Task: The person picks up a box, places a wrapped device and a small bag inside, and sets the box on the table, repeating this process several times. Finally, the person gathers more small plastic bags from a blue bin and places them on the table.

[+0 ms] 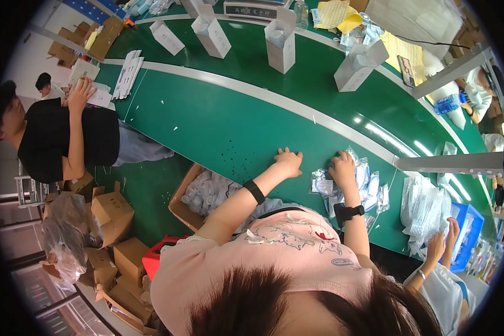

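My left hand lies on the green table, palm down, its fingers apart and nothing visible in them. To its right, my right hand is at a loose pile of small clear plastic packets with white and bluish contents. Its fingers are bent down around a packet, and a bit of clear film shows past the fingertips. What lies under the palm is hidden. Scattered dark specks dot the table left of my left hand.
Open white boxes stand on the raised belt beyond the table. Flattened white cartons lie far left, near a person in black. Bubble-wrap bags and another person's hands are at right. A metal post juts across there.
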### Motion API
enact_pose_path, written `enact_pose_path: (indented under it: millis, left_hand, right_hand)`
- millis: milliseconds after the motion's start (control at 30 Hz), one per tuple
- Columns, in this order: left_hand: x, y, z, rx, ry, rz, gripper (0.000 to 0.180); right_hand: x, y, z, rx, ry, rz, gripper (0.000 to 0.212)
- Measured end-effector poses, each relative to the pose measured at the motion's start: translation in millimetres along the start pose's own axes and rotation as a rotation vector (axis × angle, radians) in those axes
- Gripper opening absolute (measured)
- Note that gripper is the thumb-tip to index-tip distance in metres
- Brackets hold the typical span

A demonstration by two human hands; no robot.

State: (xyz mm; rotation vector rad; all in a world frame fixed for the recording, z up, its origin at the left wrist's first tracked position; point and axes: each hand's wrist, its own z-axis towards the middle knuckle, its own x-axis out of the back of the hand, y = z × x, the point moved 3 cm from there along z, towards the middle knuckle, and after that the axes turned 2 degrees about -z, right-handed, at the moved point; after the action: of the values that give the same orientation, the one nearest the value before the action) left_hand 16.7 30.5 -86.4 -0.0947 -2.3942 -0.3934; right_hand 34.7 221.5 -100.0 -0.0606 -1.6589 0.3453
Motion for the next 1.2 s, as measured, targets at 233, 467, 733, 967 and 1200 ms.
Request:
enact_pose_path:
  millis: [233,467,733,967,1200]
  left_hand:
    - [-6.0,-5.7,10.7,-0.069,0.037,-0.02,0.072]
    - [-3.4,-2.9,8.0,-0.075,0.083,-0.03,0.066]
    - [28.0,-33.5,-44.0,-0.455,0.761,-0.544,0.052]
    - [65.2,-141.7,-65.3,0.211,1.094,-0.254,0.091]
    - [57.8,-91.8,-52.3,0.11,0.915,-0.501,0.105]
  right_hand:
    - [4.4,1.8,5.8,-0.01,0.018,0.011,0.019]
    - [5.4,2.8,7.1,-0.027,0.038,0.043,0.016]
    - [6.4,6.5,12.0,-0.017,0.05,0.127,0.028]
    - [26.5,-26.8,39.1,0.011,0.148,0.608,0.031]
    - [6.7,-93.2,62.2,-0.064,-0.224,1.199,0.075]
